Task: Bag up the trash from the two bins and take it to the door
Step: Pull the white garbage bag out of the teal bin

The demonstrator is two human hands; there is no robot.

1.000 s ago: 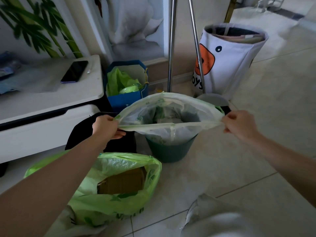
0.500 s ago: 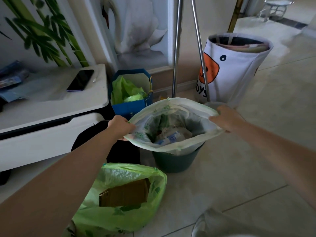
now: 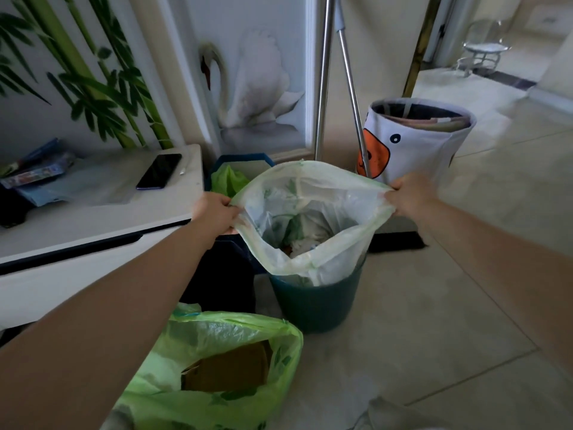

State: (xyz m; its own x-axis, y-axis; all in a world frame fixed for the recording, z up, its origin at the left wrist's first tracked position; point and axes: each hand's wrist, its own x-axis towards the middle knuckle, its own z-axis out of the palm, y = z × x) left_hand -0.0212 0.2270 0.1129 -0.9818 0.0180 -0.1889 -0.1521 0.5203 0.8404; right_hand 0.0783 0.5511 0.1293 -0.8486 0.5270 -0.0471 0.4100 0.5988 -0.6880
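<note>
A pale translucent trash bag (image 3: pixel 328 259) stands partly pulled up out of a dark green round bin (image 3: pixel 313 302) on the tiled floor. My left hand (image 3: pixel 214 212) grips the bag's left rim and my right hand (image 3: pixel 406 197) grips its right rim, holding the mouth wide. Crumpled trash shows at the bottom. A bright green bag (image 3: pixel 217 367) with a brown cardboard box inside lies open on the floor in front of the bin. A blue bin (image 3: pixel 217 164) with a green liner stands behind, by the wall.
A low white cabinet (image 3: pixel 93 218) with a phone (image 3: pixel 159 175) on top stands at left. A white toy basket (image 3: pixel 415 141) with an orange patch stands behind the bin, beside two metal poles (image 3: pixel 322 88). A dark mat (image 3: pixel 393 242) lies under it. Open tiled floor extends right.
Both hands have lifted the pale bag's rim higher out of the green bin, and the mouth now stands taller and wider. The view has tilted up.
</note>
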